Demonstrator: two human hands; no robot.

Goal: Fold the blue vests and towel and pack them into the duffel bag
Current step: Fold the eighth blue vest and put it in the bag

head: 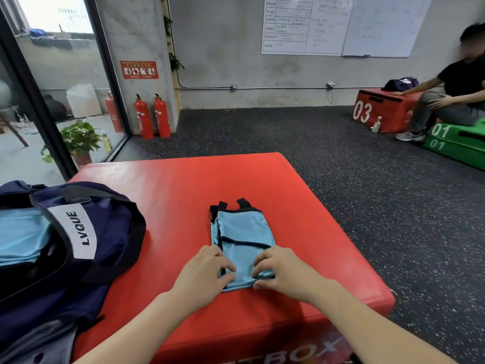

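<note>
- Now the folded blue vest (242,243) lies on the red box (183,185), right of the duffel bag (78,245).
- Left hand (207,269) and right hand (280,269) pinch its near end.
- Best to fold the near end away evenly, edges aligned, before bagging.

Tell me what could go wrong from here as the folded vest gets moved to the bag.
1. The blue vest is slick-looking and folded in loose layers; both hands grip only its near end, so lifting from there may let the far end and black straps unfold.
2. The duffel bag already holds blue fabric and its handle crosses the opening, so the vest could snag going in.
</note>
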